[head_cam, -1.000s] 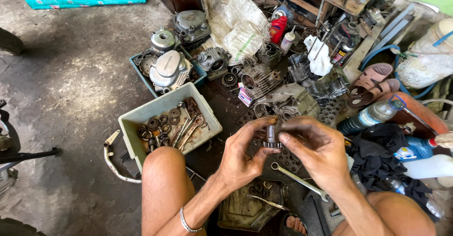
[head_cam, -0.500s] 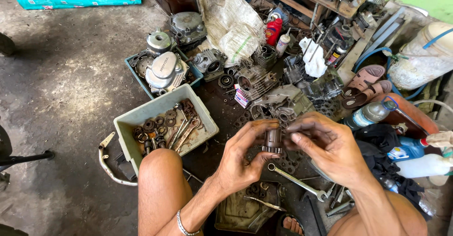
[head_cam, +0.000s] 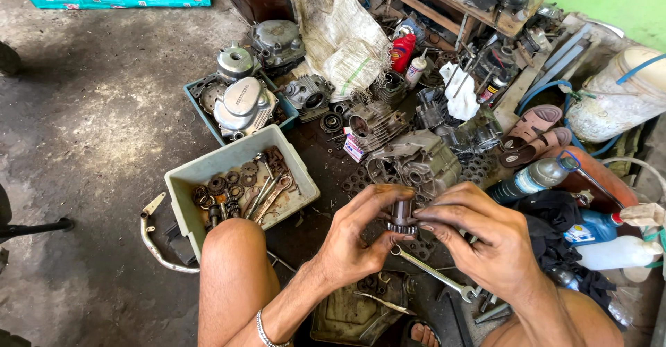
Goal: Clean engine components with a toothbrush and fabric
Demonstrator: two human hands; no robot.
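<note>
Hands had closed in since the previous second: the left hand (head_cam: 361, 239) and right hand (head_cam: 485, 239) both pinched one dark gear (head_cam: 402, 216), held above the floor (head_cam: 83, 153) between the knees, fingers together on its toothed barrel, apparently turning or inspecting it. By size, counted: one grey bin (head_cam: 239, 180) of loose gears and tools, one blue tray (head_cam: 201, 111) with two engine covers, two sandals (head_cam: 534, 130), one wrench (head_cam: 433, 272) lying just below the gear.
</note>
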